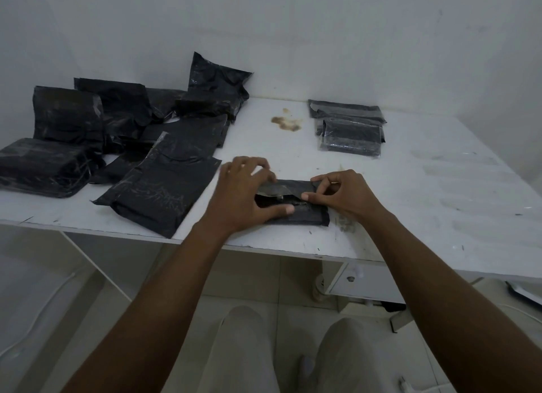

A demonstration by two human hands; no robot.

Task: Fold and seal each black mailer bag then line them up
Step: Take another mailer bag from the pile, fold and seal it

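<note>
Head view, bag in work: a small black mailer bag [305, 218] lies flat near the front edge of the white table [425, 193], with its grey flap [272, 189] half turned over the body.
Left hand: the left hand [245, 192] lies spread across the bag's left end, thumb flat on the body and fingers over the flap. It presses rather than pinches.
Right hand: the right hand [344, 197] pinches the flap's right corner between thumb and forefinger.
Waiting pile: larger black bags [164, 184] lie heaped to the left, apart from the hands.
Done row: two folded bags [349, 128] overlap at the far right.
Scrap: a pale crumpled bit [346, 225] sits just beside the right wrist. It may be a peeled liner, but it is too blurred to tell.
Risk: the flap looks creased. Pressed down unevenly, it could stick crooked or trap a wrinkle and leave a gap. If the left hand eases off, the fold would likely spring open.
</note>
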